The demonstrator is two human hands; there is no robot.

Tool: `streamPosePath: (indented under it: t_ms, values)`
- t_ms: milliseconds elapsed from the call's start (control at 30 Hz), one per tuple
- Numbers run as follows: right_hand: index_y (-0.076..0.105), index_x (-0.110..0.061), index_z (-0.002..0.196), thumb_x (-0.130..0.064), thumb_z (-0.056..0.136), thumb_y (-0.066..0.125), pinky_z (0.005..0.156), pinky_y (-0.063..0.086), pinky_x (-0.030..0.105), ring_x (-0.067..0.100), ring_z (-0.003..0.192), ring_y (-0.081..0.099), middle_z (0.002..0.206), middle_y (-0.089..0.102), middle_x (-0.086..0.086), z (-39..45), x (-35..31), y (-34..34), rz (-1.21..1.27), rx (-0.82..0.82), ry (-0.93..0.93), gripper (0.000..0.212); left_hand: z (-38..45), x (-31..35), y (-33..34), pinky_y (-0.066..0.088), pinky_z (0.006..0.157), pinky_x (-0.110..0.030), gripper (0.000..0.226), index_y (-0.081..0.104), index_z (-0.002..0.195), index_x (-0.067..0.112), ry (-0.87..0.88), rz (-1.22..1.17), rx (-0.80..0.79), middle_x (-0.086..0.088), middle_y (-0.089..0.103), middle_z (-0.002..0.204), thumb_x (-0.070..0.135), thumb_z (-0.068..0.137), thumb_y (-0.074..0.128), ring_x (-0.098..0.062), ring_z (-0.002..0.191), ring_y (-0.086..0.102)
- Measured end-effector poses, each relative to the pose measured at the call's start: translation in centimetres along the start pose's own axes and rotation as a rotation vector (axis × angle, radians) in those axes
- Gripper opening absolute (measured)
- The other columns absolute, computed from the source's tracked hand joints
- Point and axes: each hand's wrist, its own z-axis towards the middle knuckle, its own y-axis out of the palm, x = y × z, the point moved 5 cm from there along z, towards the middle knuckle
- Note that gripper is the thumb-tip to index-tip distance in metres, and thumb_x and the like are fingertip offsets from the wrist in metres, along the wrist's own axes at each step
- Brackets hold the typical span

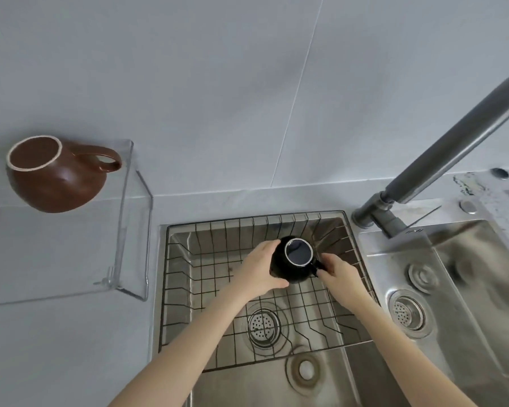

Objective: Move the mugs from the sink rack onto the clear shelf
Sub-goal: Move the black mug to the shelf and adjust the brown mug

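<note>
Head view is showing the left hand and right hand closing around a black mug between them, over the wire sink rack. No readable writing is showing. Far left of the hands, a brown mug is sitting on the clear shelf.
</note>
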Motion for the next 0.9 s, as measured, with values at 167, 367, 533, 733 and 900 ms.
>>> streamPosePath:
  t_ms: [167,367,533,733,900]
  values:
    - [0.053,-0.009,0.117,-0.008,0.088,0.049,0.075,0.037,0.025,0.016,0.085,0.05,0.111,0.065,0.014,0.8,1.0,0.9,0.003,0.026,-0.013,0.029,2.3,-1.0,2.1,0.02,0.108,-0.03,0.096,0.018,0.14,0.016,-0.052,-0.054,0.005,-0.008,0.024,0.15,0.017,0.065,0.077,-0.022,0.137,0.024]
    - [0.053,-0.009,0.118,-0.009,0.088,0.051,0.077,0.038,0.024,0.023,0.1,0.058,0.113,0.066,0.012,1.8,1.9,1.2,0.031,0.064,-0.001,0.029,3.2,-1.7,2.3,0.022,0.108,-0.026,0.099,0.024,0.139,0.014,-0.068,-0.12,0.05,-0.006,0.035,0.147,0.017,0.058,0.082,-0.02,0.135,0.031]
    - [0.059,-0.007,0.112,-0.005,0.086,0.055,0.08,0.04,0.025,0.022,0.1,0.061,0.106,0.069,0.012,1.4,1.5,1.0,0.104,0.118,-0.038,0.027,2.6,-1.6,1.7,0.023,0.097,-0.014,0.096,0.032,0.136,0.014,-0.072,-0.16,0.099,-0.004,0.045,0.141,0.015,0.055,0.084,-0.018,0.13,0.039]
    - [0.065,-0.018,0.089,-0.003,0.08,0.063,0.07,0.045,0.013,0.005,0.082,0.064,0.085,0.071,0.002,-0.4,-2.3,-1.3,0.222,0.119,-0.162,0.017,-0.5,-0.3,-1.7,0.035,0.104,-0.028,0.099,0.034,0.135,0.015,-0.048,-0.163,0.207,-0.003,0.054,0.133,0.025,0.051,0.086,-0.017,0.122,0.048]
    - [0.065,-0.021,0.084,-0.003,0.078,0.064,0.07,0.047,0.009,-0.002,0.075,0.063,0.08,0.07,-0.008,-3.9,-11.1,-4.3,0.241,0.108,-0.392,0.019,-5.8,3.3,-8.8,0.037,0.095,-0.018,0.087,0.041,0.129,0.019,0.079,-0.184,0.439,0.017,0.051,0.117,0.024,0.054,0.084,-0.001,0.107,0.046]
